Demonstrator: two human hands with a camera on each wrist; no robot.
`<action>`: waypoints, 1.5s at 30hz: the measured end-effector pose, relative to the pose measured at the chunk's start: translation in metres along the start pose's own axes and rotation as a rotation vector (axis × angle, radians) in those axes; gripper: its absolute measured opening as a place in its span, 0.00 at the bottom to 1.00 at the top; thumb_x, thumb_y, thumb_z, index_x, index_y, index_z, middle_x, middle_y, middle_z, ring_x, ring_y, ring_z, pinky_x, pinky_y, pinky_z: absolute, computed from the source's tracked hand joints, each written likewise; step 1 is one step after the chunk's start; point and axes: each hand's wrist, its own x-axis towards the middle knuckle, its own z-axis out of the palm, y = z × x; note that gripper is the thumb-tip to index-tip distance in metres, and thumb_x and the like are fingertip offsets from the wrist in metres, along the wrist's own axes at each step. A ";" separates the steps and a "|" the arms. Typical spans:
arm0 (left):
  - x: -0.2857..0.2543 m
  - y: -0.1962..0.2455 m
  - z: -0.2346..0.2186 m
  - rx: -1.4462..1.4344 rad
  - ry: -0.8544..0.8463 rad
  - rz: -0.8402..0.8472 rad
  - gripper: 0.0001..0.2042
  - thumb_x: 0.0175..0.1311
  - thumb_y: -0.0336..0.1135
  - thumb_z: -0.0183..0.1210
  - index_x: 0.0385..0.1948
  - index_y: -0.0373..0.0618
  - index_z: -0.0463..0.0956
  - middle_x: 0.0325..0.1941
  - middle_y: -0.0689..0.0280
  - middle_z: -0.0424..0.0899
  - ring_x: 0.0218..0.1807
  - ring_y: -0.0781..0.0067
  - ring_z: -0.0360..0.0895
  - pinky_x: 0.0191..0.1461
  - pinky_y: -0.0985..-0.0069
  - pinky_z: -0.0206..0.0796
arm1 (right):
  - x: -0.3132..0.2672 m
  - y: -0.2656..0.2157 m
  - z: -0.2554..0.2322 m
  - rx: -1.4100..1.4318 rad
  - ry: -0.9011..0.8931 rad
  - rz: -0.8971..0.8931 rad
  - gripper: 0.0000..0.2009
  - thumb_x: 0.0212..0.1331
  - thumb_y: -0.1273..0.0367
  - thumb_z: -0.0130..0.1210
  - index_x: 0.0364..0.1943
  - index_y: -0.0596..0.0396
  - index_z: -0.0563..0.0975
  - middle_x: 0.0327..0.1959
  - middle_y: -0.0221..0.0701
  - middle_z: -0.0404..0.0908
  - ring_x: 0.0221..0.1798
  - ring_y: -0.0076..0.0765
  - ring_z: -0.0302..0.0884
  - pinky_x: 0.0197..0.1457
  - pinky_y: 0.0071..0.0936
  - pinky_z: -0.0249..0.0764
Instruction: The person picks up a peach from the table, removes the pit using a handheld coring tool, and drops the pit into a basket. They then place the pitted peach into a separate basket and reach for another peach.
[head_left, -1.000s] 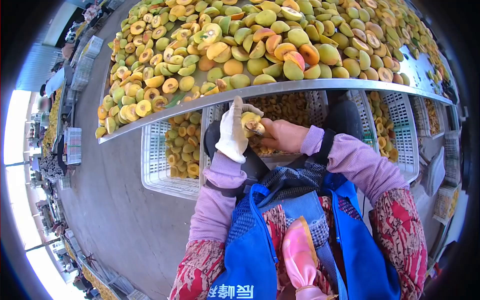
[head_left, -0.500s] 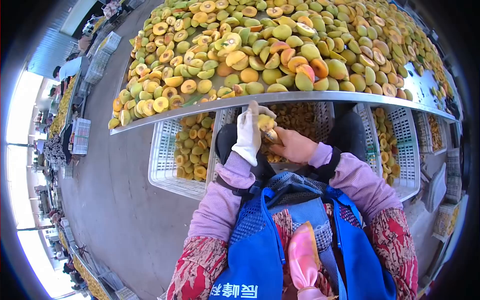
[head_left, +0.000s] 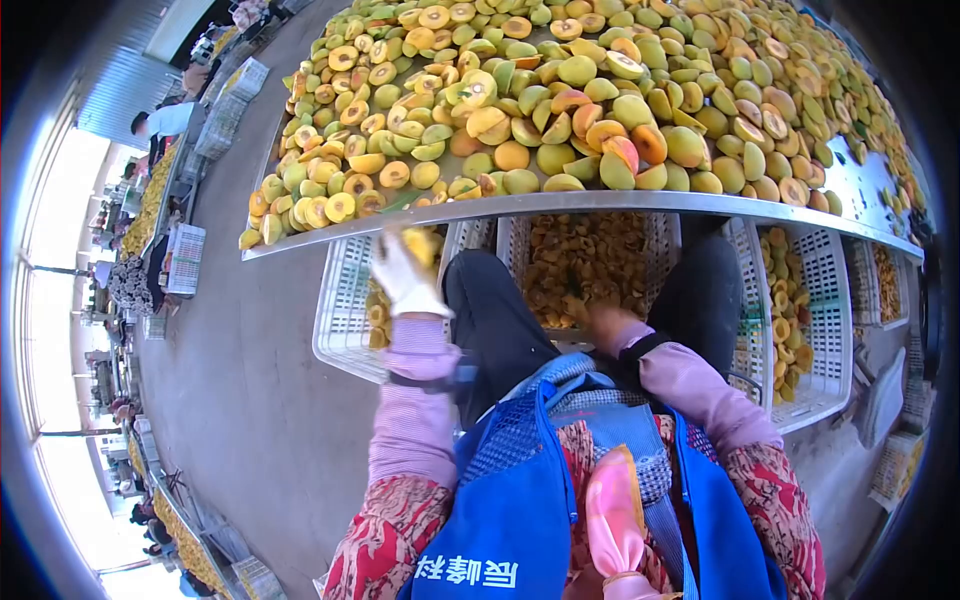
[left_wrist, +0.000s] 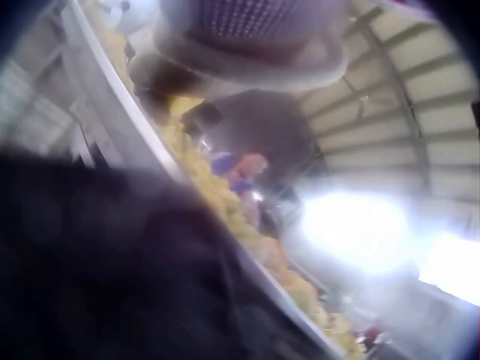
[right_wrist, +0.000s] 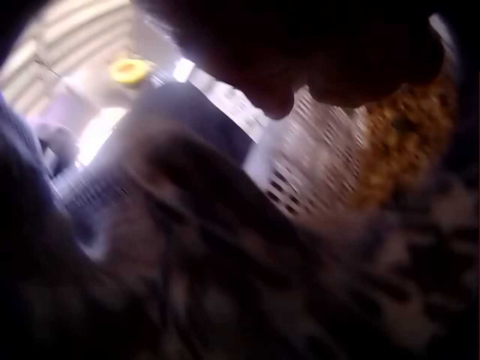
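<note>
We see the gloved left hand [head_left: 403,272] release fruit [head_left: 424,243] over the ten-o'clock crate [head_left: 340,320]; the right hand [head_left: 603,322] is seemingly cupped at the pit crate [head_left: 655,232] under the worktop [head_left: 560,204]. Drop low, squarely inside.

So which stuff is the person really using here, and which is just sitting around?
In use:
left hand, gloved, over the left crate of fruit halves
right hand, at the middle crate of pits
fruit pile on the metal table

Just lying about:
right crate
stacked crates across the floor
</note>
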 end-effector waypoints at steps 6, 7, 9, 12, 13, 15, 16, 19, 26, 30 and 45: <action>0.095 -0.045 -0.025 0.684 -0.041 0.144 0.18 0.54 0.44 0.53 0.43 0.43 0.72 0.43 0.51 0.76 0.47 0.52 0.72 0.53 0.64 0.62 | 0.011 -0.024 -0.017 0.168 -0.063 0.101 0.21 0.54 0.59 0.49 0.45 0.61 0.68 0.38 0.53 0.76 0.44 0.56 0.74 0.47 0.43 0.70; 0.112 -0.045 -0.015 0.638 -0.101 0.205 0.19 0.54 0.44 0.53 0.44 0.42 0.72 0.43 0.49 0.77 0.47 0.53 0.73 0.52 0.65 0.63 | 0.017 -0.017 -0.007 0.178 -0.106 0.103 0.21 0.53 0.58 0.50 0.44 0.62 0.68 0.39 0.54 0.75 0.45 0.57 0.73 0.48 0.42 0.70; 0.150 -0.058 0.015 0.664 -0.154 0.219 0.19 0.54 0.43 0.53 0.44 0.39 0.72 0.41 0.47 0.77 0.47 0.51 0.73 0.52 0.64 0.63 | 0.028 -0.010 0.004 0.181 -0.139 0.086 0.23 0.53 0.57 0.51 0.44 0.62 0.68 0.40 0.55 0.75 0.45 0.58 0.73 0.48 0.43 0.69; 0.178 -0.065 0.053 0.818 -0.359 0.069 0.20 0.52 0.41 0.53 0.44 0.35 0.70 0.41 0.46 0.77 0.47 0.47 0.73 0.52 0.63 0.64 | 0.015 -0.027 -0.019 0.222 -0.105 0.030 0.22 0.52 0.56 0.52 0.44 0.60 0.67 0.37 0.54 0.75 0.43 0.59 0.73 0.45 0.44 0.69; 0.181 -0.072 0.062 0.828 -0.420 0.061 0.21 0.51 0.41 0.54 0.44 0.36 0.70 0.41 0.46 0.77 0.47 0.47 0.73 0.51 0.63 0.64 | 0.017 -0.026 -0.019 0.223 -0.103 0.036 0.22 0.52 0.56 0.52 0.44 0.60 0.67 0.37 0.54 0.75 0.43 0.59 0.73 0.45 0.44 0.69; 0.184 -0.074 0.069 0.810 -0.419 0.174 0.21 0.49 0.40 0.56 0.44 0.36 0.70 0.39 0.45 0.77 0.44 0.49 0.75 0.49 0.65 0.66 | 0.017 -0.029 -0.024 0.238 -0.058 0.030 0.20 0.52 0.57 0.53 0.40 0.59 0.67 0.34 0.53 0.75 0.40 0.60 0.72 0.43 0.45 0.68; 0.184 -0.071 0.066 0.733 -0.464 0.116 0.20 0.49 0.38 0.57 0.44 0.37 0.70 0.38 0.47 0.78 0.42 0.52 0.76 0.46 0.66 0.68 | 0.016 -0.032 -0.029 0.241 -0.054 0.034 0.20 0.52 0.57 0.53 0.40 0.59 0.67 0.34 0.53 0.75 0.40 0.60 0.72 0.43 0.45 0.68; 0.180 -0.071 0.058 0.268 -0.513 -0.128 0.15 0.52 0.30 0.54 0.43 0.39 0.70 0.36 0.56 0.78 0.40 0.60 0.77 0.38 0.70 0.71 | 0.009 -0.043 -0.048 0.325 -0.034 0.036 0.19 0.54 0.59 0.51 0.43 0.58 0.66 0.37 0.53 0.75 0.43 0.58 0.73 0.46 0.44 0.68; 0.053 0.021 0.031 -1.223 -0.527 -0.732 0.11 0.56 0.24 0.50 0.42 0.40 0.67 0.39 0.59 0.74 0.39 0.63 0.73 0.38 0.70 0.70 | -0.022 -0.098 -0.113 0.773 0.160 -0.189 0.14 0.58 0.61 0.49 0.36 0.59 0.65 0.31 0.52 0.74 0.38 0.60 0.72 0.39 0.41 0.68; -0.006 0.029 0.044 -1.444 -0.604 -0.716 0.13 0.53 0.21 0.48 0.42 0.42 0.67 0.40 0.59 0.74 0.40 0.63 0.74 0.42 0.68 0.70 | -0.034 -0.119 -0.121 0.738 0.471 -0.407 0.15 0.59 0.61 0.48 0.35 0.60 0.63 0.29 0.51 0.74 0.35 0.60 0.72 0.37 0.42 0.67; -0.064 0.065 0.063 -1.156 -0.457 -0.509 0.21 0.67 0.49 0.35 0.30 0.41 0.70 0.26 0.60 0.76 0.30 0.67 0.74 0.38 0.72 0.69 | -0.039 -0.119 -0.115 0.518 0.487 -0.329 0.15 0.59 0.63 0.48 0.38 0.63 0.60 0.29 0.54 0.72 0.35 0.62 0.70 0.35 0.44 0.67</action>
